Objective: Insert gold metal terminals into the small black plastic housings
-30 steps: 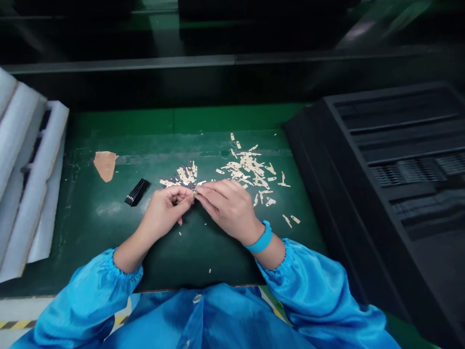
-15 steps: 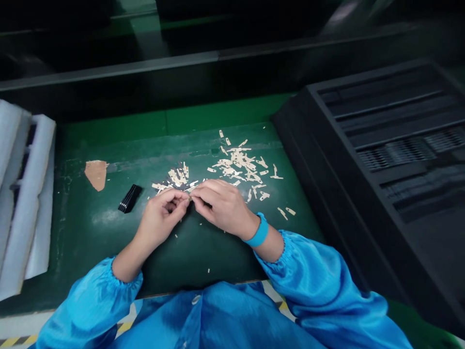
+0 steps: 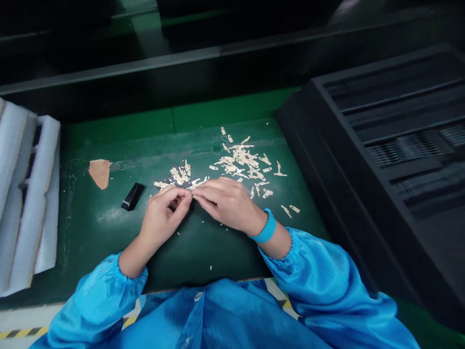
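My left hand (image 3: 164,214) and my right hand (image 3: 225,200) meet fingertip to fingertip over the green mat (image 3: 189,242), both pinched on a tiny piece that I cannot make out. Just beyond the fingers lies a small heap of dark strips with tan tabs (image 3: 180,175). A wider scatter of tan paper bits (image 3: 245,164) spreads to the right of it. A short stack of black strips (image 3: 132,196) lies on the mat left of my left hand. A blue band (image 3: 266,229) sits on my right wrist.
White foam packing (image 3: 27,194) stands at the left edge. A large black slotted tray (image 3: 395,145) fills the right side. A tan torn patch (image 3: 99,172) marks the mat at the back left. A dark rail (image 3: 145,63) runs along the back.
The hands stay pinched together on the same spot; only the fingers shift slightly. The camera view has drifted a little.
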Demonstrator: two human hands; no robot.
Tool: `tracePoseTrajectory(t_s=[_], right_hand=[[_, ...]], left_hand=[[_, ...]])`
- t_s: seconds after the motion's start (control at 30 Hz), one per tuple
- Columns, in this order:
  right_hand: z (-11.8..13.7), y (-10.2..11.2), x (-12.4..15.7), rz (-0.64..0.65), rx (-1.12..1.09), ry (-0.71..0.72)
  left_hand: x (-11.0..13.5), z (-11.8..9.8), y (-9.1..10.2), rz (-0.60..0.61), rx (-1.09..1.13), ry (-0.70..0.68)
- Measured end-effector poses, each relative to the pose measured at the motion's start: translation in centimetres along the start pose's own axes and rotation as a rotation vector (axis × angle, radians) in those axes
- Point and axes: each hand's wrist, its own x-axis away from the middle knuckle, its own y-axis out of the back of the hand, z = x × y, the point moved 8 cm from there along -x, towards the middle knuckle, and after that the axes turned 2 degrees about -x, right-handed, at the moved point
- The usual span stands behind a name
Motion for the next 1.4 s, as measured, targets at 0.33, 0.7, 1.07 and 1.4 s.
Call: tracePoseTrajectory(t_s=[0.33,0.7,1.07,1.4], right_hand=[[0.2,-0.1,-0.4,-0.006,0.083,-0.045],[-5.6,6.3,1.3,-0.210,0.241,-0.410],[-1.0,-0.3,0.4,-0.105,-0.430,-0.416],[0.0,-1.1,0.1,0.086,0.009,-0.211]], left_hand=[[0.2,-0.3,-0.4,0.052,-0.048,-0.034],[0.6,3.2,-1.6,-0.177,0.817,0.473],[1.1,2.2,-3.0,-0.085,0.784,0.372],[1.3,3.3,-2.5,-0.013,0.692,0.466]])
